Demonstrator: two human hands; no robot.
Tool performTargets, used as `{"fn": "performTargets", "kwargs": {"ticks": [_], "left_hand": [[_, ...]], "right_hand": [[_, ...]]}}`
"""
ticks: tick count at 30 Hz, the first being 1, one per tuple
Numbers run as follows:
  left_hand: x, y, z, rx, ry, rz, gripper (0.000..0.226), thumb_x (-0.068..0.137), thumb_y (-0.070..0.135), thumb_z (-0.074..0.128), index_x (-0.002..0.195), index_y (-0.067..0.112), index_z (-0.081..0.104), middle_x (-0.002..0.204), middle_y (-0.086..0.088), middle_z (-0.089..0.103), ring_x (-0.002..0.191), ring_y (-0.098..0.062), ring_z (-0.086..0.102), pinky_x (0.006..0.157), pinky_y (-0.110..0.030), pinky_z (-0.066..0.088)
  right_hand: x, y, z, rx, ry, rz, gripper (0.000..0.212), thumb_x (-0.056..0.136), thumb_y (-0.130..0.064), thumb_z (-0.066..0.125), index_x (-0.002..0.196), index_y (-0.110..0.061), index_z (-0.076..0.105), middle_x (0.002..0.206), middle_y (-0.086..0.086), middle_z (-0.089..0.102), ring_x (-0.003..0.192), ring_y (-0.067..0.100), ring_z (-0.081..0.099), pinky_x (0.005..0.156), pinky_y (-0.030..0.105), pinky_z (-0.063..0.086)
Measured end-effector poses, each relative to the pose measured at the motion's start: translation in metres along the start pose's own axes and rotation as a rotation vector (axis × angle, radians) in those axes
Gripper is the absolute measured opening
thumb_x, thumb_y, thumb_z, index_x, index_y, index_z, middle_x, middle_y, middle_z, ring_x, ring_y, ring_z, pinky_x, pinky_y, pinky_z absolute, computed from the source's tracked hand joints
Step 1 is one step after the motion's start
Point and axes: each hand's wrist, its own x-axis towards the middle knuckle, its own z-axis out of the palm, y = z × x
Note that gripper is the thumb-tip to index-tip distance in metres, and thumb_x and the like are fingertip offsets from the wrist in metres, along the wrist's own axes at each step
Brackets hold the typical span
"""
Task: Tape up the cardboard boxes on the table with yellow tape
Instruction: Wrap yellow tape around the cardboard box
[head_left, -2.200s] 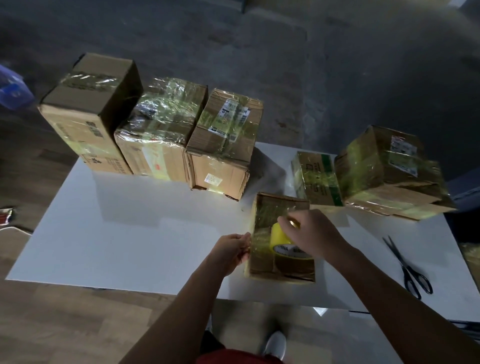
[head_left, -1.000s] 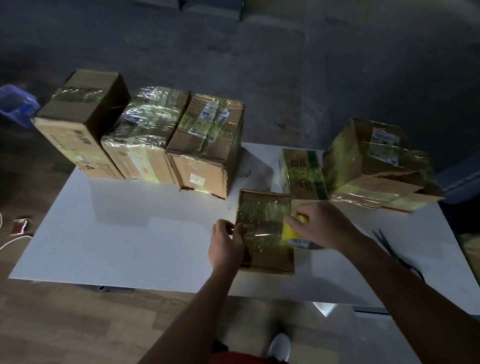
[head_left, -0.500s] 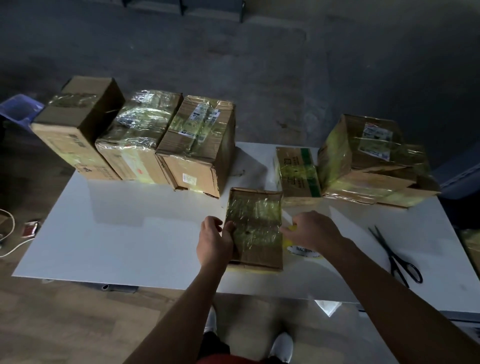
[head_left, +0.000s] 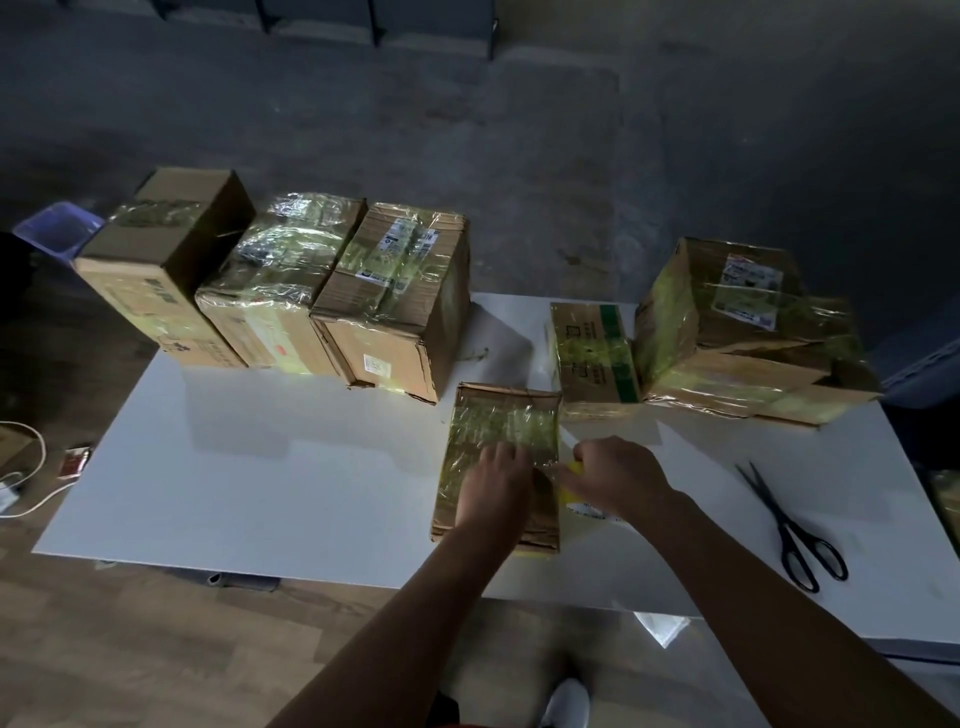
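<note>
A small flat cardboard box (head_left: 501, 426), partly wrapped in yellow tape, lies on the white table (head_left: 260, 467) near its front edge. My left hand (head_left: 493, 488) lies flat on the box's top with fingers spread forward. My right hand (head_left: 615, 475) grips the yellow tape roll (head_left: 587, 506) just off the box's right side; most of the roll is hidden under the hand. A strip of tape runs from the roll onto the box.
Three taped boxes (head_left: 389, 296) stand in a row at the back left. A green-striped box (head_left: 595, 358) and a large taped box (head_left: 737, 332) sit at the back right. Black scissors (head_left: 792, 530) lie at the right. Cables (head_left: 26, 488) lie on the floor at left.
My left hand moved from the box's left edge onto its top. My right hand carried the tape roll across the box and down to its right side.
</note>
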Motion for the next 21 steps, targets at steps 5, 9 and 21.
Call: {"fn": "performTargets", "kwargs": {"ticks": [5,9,21], "left_hand": [[0.003,0.018,0.003,-0.02,-0.047,0.028,0.034,0.094,0.021,0.054,0.125,0.009,0.046,0.119,-0.01,0.051,0.108,-0.023,0.049,0.084,-0.031,0.045],[-0.01,0.022,0.005,0.142,-0.007,0.053,0.044,0.094,0.041,0.044,0.127,0.011,0.044,0.122,-0.01,0.048,0.108,-0.025,0.046,0.083,-0.036,0.043],[-0.017,0.019,0.0,0.304,-0.17,0.156,0.111,0.073,0.046,0.077,0.15,0.033,-0.002,0.152,-0.013,0.018,0.13,-0.036,0.03,0.092,-0.054,0.043]], "right_hand": [[-0.001,0.001,0.001,-0.01,0.003,0.0,0.045,0.088,-0.059,0.047,0.064,-0.022,0.04,0.062,-0.005,0.044,0.064,0.018,0.047,0.054,0.027,0.028],[-0.007,0.008,0.003,0.095,0.011,0.006,0.047,0.089,-0.062,0.045,0.069,-0.02,0.045,0.063,-0.005,0.045,0.061,0.015,0.047,0.054,0.027,0.029],[-0.023,0.049,0.017,0.748,0.061,0.174,0.041,0.094,-0.044,0.052,0.065,-0.016,0.054,0.057,-0.006,0.049,0.055,0.005,0.047,0.054,0.025,0.035]]}}
